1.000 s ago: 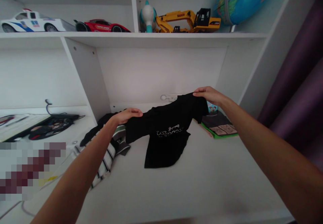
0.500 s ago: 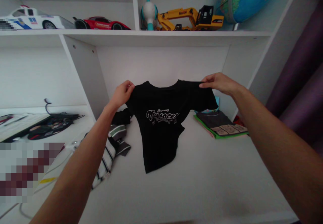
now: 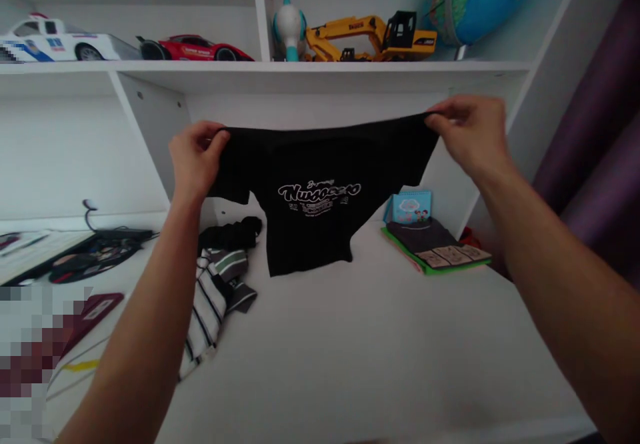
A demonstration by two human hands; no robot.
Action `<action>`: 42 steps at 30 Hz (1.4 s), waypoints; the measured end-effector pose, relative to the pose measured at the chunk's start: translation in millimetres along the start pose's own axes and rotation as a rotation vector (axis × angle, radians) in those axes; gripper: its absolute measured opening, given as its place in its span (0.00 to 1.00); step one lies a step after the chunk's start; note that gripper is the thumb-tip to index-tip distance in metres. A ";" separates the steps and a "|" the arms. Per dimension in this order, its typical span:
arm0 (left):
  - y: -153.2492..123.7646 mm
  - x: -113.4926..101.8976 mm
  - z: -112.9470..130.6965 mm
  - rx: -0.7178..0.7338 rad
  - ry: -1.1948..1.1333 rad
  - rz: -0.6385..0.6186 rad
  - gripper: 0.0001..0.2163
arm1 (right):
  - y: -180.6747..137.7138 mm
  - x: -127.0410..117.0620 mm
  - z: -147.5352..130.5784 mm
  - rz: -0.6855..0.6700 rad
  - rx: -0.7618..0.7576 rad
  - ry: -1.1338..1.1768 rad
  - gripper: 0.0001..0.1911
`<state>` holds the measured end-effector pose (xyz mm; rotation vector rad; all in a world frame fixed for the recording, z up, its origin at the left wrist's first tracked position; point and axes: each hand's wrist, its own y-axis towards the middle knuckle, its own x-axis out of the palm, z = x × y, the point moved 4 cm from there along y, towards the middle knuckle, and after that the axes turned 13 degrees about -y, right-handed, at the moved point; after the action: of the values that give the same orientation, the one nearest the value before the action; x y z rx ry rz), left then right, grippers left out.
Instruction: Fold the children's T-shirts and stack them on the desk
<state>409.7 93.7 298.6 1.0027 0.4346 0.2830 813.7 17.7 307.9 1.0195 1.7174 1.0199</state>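
Note:
A black T-shirt with white lettering hangs stretched between my two hands, above the white desk. My left hand pinches its upper edge at the left sleeve side. At the opposite end, my right hand grips the right sleeve side between thumb and fingers. The shirt's top edge is pulled almost straight, and its lower hem hangs just over the desk. Behind my left forearm lies a striped garment, partly hidden, among other crumpled clothes.
Folded clothes lie at the back right, with a small blue desk calendar behind them. The shelf above carries a yellow toy excavator, a red toy car, a white toy car and a globe.
Both hands have risen and moved farther apart, shifting their grip outward along the sleeves. The T-shirt is now higher, spread wider and taut along its top edge.

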 end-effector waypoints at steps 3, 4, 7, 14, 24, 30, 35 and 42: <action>-9.9 -31.0 28.8 0.066 -0.048 0.035 0.15 | -13.1 -44.6 -15.7 0.109 -0.046 0.047 0.13; -12.4 -40.7 38.7 0.098 -0.059 0.058 0.14 | -16.6 -58.1 -20.5 0.145 -0.050 0.027 0.15; -10.5 -55.3 59.8 0.181 -0.068 0.088 0.14 | -14.1 -80.8 -33.4 0.205 -0.057 -0.106 0.23; 2.3 -1.1 -18.7 -0.022 0.030 -0.209 0.17 | 2.3 19.5 4.6 -0.312 -0.117 -0.284 0.16; -125.7 129.8 -174.2 -0.332 0.443 -0.612 0.17 | -168.0 182.5 97.6 -0.800 0.020 -0.492 0.18; -192.1 149.7 -150.9 -0.158 0.261 -0.980 0.19 | -247.5 184.3 62.9 -0.996 -0.175 -0.323 0.23; -245.8 138.6 -132.2 -0.157 0.250 -1.237 0.29 | -299.8 173.9 65.4 -1.267 -0.210 -0.250 0.33; -246.0 93.1 -59.5 -0.262 0.266 -1.208 0.28 | -275.3 126.4 49.5 -1.218 -0.189 -0.183 0.30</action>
<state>470.9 51.4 39.3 0.3165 1.1264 -0.6125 766.2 53.9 6.8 -0.1437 1.6163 0.2487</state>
